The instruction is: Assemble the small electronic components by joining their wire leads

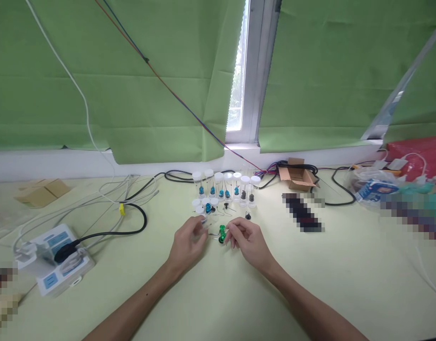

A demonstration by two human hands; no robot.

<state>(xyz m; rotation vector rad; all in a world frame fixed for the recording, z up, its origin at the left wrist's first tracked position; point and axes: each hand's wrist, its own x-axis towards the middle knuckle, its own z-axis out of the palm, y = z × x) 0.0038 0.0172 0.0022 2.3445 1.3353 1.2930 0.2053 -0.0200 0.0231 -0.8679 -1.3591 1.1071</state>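
My left hand [190, 239] is half curled, its thumb and fingertips close together beside a clear, pale-capped piece; what it grips is partly hidden. Opposite it, the bent fingers of my right hand [248, 239] touch the right side of small green knobbed pieces [222, 231] with thin metal wires. A black part shows at their lower end. Just beyond stand several clear tubes with white caps [218, 184], holding blue or dark pieces on wires. A loose blue piece [208, 207] and small black pieces with wires [248, 215] lie in front of the tubes.
A white power strip [66, 258] with plugs and cables occupies the left side. An open cardboard box [298, 177] sits by the back wall. Black cables [178, 176] run along the back. Plastic bags and a blue packet [376, 190] are at right, with green blinds [161, 94] behind.
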